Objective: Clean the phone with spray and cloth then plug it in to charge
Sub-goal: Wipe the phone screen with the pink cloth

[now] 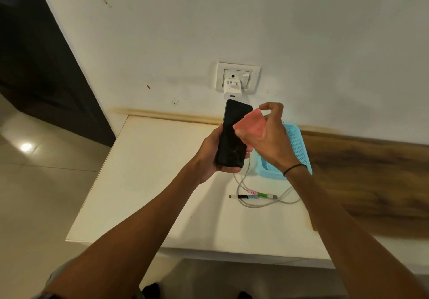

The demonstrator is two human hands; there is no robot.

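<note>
Now at mid-frame the left hand (210,157) grips the slim black phone (233,133) while the right hand (270,136) pinches a pink cloth (251,128) on it. Wiping looks underway; next, probably, the white cable's taped plug (253,197) at lower centre.

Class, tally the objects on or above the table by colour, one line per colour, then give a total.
Black: 1, phone
Pink: 1, cloth
Blue: 1, basket
White: 2, charger, cable
Total: 5
</note>
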